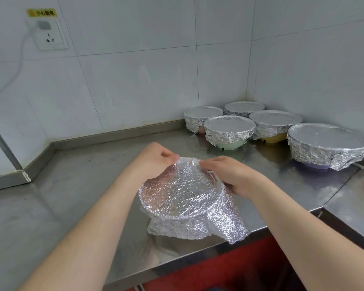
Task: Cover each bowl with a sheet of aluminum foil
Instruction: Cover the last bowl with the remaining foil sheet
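Five covered bowls (229,124) cluster in the far right corner of a steel tabletop (72,196), where two white tiled walls meet. Each has flat foil across its top, crimped down its sides. A green bowl (229,145) sits at the front of the cluster. A pink bowl (201,129) is behind it to the left, a yellow bowl (273,138) to its right, and a rearmost bowl (244,107) is tucked into the corner. A larger purple bowl (315,165) stands furthest right, near the seam with a second steel surface (355,196).

Close to the near edge, well apart from that cluster, lies a crinkled foil sheet (181,192) draped over something round. The thing beneath is entirely hidden, and only a circular rim outline presses through the foil. The foil sags inward across the top, and a loose flap hangs at the near right, over the edge of the tabletop.

My left grip (156,162) is closed, with fingers curled and pinching the foil's far edge. My right grip (229,175) pinches the same far edge just beside it, with its palm against the foil's right side. Both bare forearms reach in from the bottom and cover much of the near tabletop.

On the left wall are a wall socket (51,36) with a grey plug in it, a white cable (19,66) trailing down from it, and a yellow label (42,12) above. A red surface (229,267) shows below the tabletop's edge.
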Demonstrator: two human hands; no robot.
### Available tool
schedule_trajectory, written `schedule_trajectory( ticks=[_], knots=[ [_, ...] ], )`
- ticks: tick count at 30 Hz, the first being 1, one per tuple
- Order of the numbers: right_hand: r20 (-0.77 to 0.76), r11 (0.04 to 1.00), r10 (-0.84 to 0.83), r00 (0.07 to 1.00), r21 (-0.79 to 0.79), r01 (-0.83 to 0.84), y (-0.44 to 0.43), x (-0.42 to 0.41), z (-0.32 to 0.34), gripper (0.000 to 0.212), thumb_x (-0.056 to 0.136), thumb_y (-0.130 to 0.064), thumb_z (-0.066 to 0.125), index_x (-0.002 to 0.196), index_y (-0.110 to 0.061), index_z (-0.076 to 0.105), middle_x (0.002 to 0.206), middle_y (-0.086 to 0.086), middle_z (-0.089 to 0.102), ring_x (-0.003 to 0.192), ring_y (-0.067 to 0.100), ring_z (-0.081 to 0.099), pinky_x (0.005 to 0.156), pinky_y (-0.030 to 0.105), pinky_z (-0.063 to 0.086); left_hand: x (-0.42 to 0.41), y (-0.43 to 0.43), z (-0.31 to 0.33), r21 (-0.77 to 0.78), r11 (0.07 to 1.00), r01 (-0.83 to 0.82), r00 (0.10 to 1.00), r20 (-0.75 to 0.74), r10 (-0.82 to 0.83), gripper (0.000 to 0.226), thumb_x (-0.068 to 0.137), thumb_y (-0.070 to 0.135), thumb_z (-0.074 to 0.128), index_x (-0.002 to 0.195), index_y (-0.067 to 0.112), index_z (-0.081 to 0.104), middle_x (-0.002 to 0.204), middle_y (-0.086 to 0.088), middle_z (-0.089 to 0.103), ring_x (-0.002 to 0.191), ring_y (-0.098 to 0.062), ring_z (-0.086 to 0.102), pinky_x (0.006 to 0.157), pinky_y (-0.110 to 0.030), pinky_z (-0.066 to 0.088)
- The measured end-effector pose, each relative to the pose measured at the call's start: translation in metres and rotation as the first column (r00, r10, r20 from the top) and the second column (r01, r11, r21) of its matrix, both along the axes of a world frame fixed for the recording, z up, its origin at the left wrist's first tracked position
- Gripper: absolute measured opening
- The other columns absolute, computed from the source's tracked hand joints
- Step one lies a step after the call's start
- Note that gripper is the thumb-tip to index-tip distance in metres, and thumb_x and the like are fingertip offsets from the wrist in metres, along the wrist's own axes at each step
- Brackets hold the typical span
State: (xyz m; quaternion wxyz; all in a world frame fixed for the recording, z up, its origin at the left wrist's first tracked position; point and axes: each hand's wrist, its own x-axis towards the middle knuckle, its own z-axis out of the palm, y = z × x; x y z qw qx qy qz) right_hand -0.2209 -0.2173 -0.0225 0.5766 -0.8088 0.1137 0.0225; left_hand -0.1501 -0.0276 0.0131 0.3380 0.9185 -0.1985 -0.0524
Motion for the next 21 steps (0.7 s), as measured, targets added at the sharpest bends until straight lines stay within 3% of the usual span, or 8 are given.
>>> schedule_trajectory(
  ticks=[3,6,8,11,13,15,19,21],
  knots=[
    [0.011,0.992,0.070,0.997,-0.104,-0.069,0.002,0.004,0.006,0.036,0.096,-0.038,0.055,0.123,-0.017,0.064,0.126,0.003,0.063,0.116,0.020,0.056,0.110,0.043,0.036,0.000,-0.005,-0.001,-0.033,0.999,0.018,1.000,-0.021,-0.018,0.017,0.091,0.025,0.065,0.082,0.016,0.076,0.075,-0.014,0.071,0.054,-0.019,0.054,0.054,-0.038,0.055],
    [-0.011,0.980,0.117,0.993,-0.159,-0.118,0.004,0.009,0.013,0.037,0.097,-0.039,0.054,0.126,-0.019,0.062,0.128,0.000,0.062,0.116,0.019,0.057,0.110,0.042,0.036,0.000,-0.002,-0.001,0.001,1.000,-0.021,0.999,0.038,0.021,0.014,0.089,0.022,0.066,0.080,0.019,0.076,0.065,-0.008,0.070,0.037,-0.014,0.051,0.038,-0.020,0.043],
    [0.011,0.977,0.135,0.991,-0.166,-0.132,0.005,0.007,0.018,0.043,0.096,-0.045,0.052,0.133,-0.023,0.056,0.131,-0.004,0.059,0.119,0.018,0.056,0.111,0.042,0.035,-0.001,0.005,-0.003,0.012,0.998,-0.067,0.996,0.061,0.066,0.017,0.088,0.019,0.065,0.074,0.016,0.074,0.056,-0.004,0.066,0.034,-0.014,0.050,0.038,-0.020,0.043],
    [0.084,0.995,0.089,0.992,0.041,-0.093,-0.006,-0.007,0.018,0.047,0.090,-0.053,0.055,0.133,-0.033,0.053,0.123,-0.003,0.066,0.117,0.023,0.060,0.108,0.048,0.040,-0.003,0.024,-0.003,0.107,0.980,-0.166,0.981,0.122,0.152,0.020,0.079,0.018,0.060,0.065,0.024,0.072,0.057,0.002,0.069,0.051,-0.019,0.062,0.062,-0.039,0.059],
    [0.128,0.961,0.117,0.985,0.237,-0.145,-0.020,-0.022,0.005,0.051,0.083,-0.055,0.060,0.131,-0.039,0.054,0.125,-0.008,0.065,0.118,0.017,0.059,0.108,0.045,0.041,-0.010,0.034,-0.001,0.195,0.956,-0.217,0.967,0.176,0.183,0.018,0.077,0.019,0.057,0.075,0.028,0.072,0.072,0.009,0.072,0.076,-0.019,0.068,0.075,-0.040,0.057],
    [0.158,0.938,0.173,0.972,0.276,-0.211,-0.028,-0.036,-0.012,0.051,0.079,-0.056,0.064,0.128,-0.045,0.056,0.131,-0.014,0.060,0.126,0.012,0.053,0.109,0.044,0.038,-0.023,0.037,0.002,0.200,0.947,-0.251,0.943,0.271,0.193,0.019,0.082,0.024,0.058,0.094,0.030,0.070,0.099,0.013,0.071,0.100,-0.020,0.064,0.088,-0.036,0.052],
    [0.204,0.861,0.123,0.971,0.464,-0.207,-0.033,-0.044,-0.033,0.049,0.084,-0.030,0.068,0.131,-0.037,0.057,0.135,-0.011,0.058,0.126,0.006,0.051,0.093,0.030,0.048,-0.079,0.020,0.002,0.045,0.999,0.021,0.938,0.344,-0.035,0.026,0.089,0.042,0.061,0.114,0.038,0.067,0.125,0.021,0.061,0.119,-0.006,0.054,0.100,-0.022,0.039],
    [0.212,0.822,0.129,0.969,0.524,-0.225,-0.031,-0.045,-0.034,0.057,0.079,-0.019,0.065,0.134,-0.031,0.055,0.138,-0.005,0.056,0.128,0.016,0.051,0.095,0.036,0.047,-0.108,0.003,-0.003,0.169,0.975,0.141,0.904,0.380,-0.197,0.040,0.089,0.055,0.054,0.125,0.038,0.060,0.135,0.024,0.052,0.127,-0.001,0.045,0.105,-0.021,0.033]
  ],
)
